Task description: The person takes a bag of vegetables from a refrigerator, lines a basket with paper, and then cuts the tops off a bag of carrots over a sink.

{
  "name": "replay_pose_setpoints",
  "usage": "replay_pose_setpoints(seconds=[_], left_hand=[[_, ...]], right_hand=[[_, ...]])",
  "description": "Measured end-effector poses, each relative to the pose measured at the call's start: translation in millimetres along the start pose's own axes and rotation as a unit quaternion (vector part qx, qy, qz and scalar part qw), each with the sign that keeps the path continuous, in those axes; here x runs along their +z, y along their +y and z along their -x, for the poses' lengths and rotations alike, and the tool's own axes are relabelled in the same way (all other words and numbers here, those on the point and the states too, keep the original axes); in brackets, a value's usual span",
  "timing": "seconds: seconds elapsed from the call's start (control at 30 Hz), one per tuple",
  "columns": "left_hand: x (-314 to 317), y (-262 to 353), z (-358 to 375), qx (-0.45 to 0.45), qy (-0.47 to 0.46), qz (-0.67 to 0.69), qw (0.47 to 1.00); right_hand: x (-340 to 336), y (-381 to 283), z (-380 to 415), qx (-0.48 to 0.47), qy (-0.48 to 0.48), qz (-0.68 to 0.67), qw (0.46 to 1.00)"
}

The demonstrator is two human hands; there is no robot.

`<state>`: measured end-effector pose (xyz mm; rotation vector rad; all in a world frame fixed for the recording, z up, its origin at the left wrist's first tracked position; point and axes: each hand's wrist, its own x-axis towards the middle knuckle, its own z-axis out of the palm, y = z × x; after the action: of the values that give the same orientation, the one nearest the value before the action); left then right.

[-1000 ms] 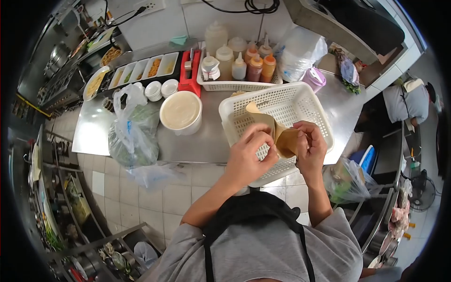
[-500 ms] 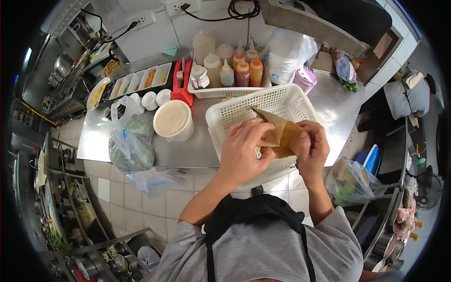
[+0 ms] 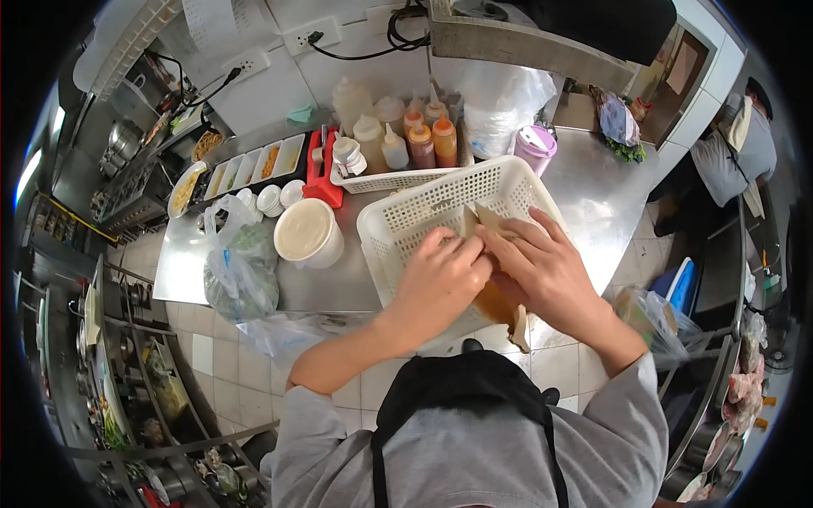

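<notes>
A brown paper bag (image 3: pixel 498 305) is bunched between my two hands over a white perforated plastic basket (image 3: pixel 385 216). My left hand (image 3: pixel 442 278) is closed on the bag's left side, fingertips pinched near its top. From the right, my right hand (image 3: pixel 549 269) grips it, its fingers meeting those of the left. Folded paper corners stick up beyond the fingers, and a torn-looking lower edge hangs towards me. My fingers cover much of the bag, so what it may contain is hidden.
On the steel counter (image 3: pixel 597 199) are a lidded white tub (image 3: pixel 306 233), a plastic bag of greens (image 3: pixel 241 271) and a crate of squeeze bottles (image 3: pixel 406 179). A lilac cup (image 3: pixel 535 151) stands behind the basket. Another person (image 3: pixel 737 144) is at the far right.
My right hand has shifted inward over the bag, bringing both hands together. The bag, spread between them before, is now bunched and turned, its lower edge pointing towards me. The camera view has shifted slightly.
</notes>
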<state>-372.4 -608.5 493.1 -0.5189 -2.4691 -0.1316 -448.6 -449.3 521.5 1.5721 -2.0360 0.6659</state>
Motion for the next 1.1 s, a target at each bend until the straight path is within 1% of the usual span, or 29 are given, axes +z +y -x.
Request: replay_pose_setpoints(seconds=[0.03,0.07,0.1,0.13,0.17,0.2,0.27,0.5,0.63,0.73,0.77,0.8,0.83,0.87,0.9,0.93,1.0,1.07,1.1], left_hand=[[-9,1,-2,-0.015,-0.051,-0.021,0.998],[-11,-3,-1,-0.012,-0.051,-0.022,0.998],[-12,-7,0,-0.009,-0.052,-0.013,0.999],[-13,-11,3,-0.007,-0.054,-0.003,0.998],[-14,-14,5,0.022,-0.031,0.006,0.999],[-13,-16,9,0.022,-0.033,0.005,0.999],[-12,-17,15,0.042,-0.030,0.020,0.998],[-16,-21,25,0.056,-0.002,0.052,0.997],[-16,-23,28,0.074,0.023,0.072,0.994],[-18,-26,27,0.075,0.052,0.084,0.992],[-18,-28,27,0.068,0.070,0.090,0.991],[-17,-29,26,0.068,0.068,0.092,0.991],[-15,-29,26,0.067,0.036,0.092,0.993],[-13,-28,25,0.066,0.005,0.091,0.994],[-12,-28,24,0.066,0.006,0.092,0.994],[-11,-27,22,0.058,-0.010,0.091,0.994],[-8,-24,21,0.052,-0.028,0.093,0.994],[-6,-23,21,-0.020,-0.084,0.081,0.993],[-3,-25,22,-0.020,-0.084,0.082,0.993]], right_hand=[[2,9,4,-0.034,-0.034,0.019,0.999],[5,15,6,-0.069,-0.068,0.038,0.995],[8,17,7,-0.089,-0.043,0.037,0.994],[7,18,6,-0.089,-0.041,0.037,0.994],[5,18,5,-0.101,-0.062,0.044,0.992],[4,18,5,-0.112,-0.082,0.050,0.989],[7,17,7,-0.118,-0.069,0.035,0.990],[8,10,6,-0.137,-0.013,-0.006,0.991],[6,6,6,-0.136,-0.015,-0.008,0.991],[2,12,10,-0.122,-0.010,-0.017,0.992],[4,16,13,-0.109,-0.021,-0.028,0.993],[5,18,15,-0.096,-0.033,-0.039,0.994],[6,15,14,-0.094,-0.036,-0.042,0.994],[7,11,10,-0.065,-0.044,-0.053,0.996],[7,11,7,-0.037,-0.050,-0.062,0.996],[7,13,8,-0.036,-0.051,-0.061,0.996],[13,19,15,0.035,-0.126,-0.017,0.991],[22,27,22,0.052,-0.138,-0.022,0.989],[24,30,24,0.066,-0.154,-0.028,0.985]])
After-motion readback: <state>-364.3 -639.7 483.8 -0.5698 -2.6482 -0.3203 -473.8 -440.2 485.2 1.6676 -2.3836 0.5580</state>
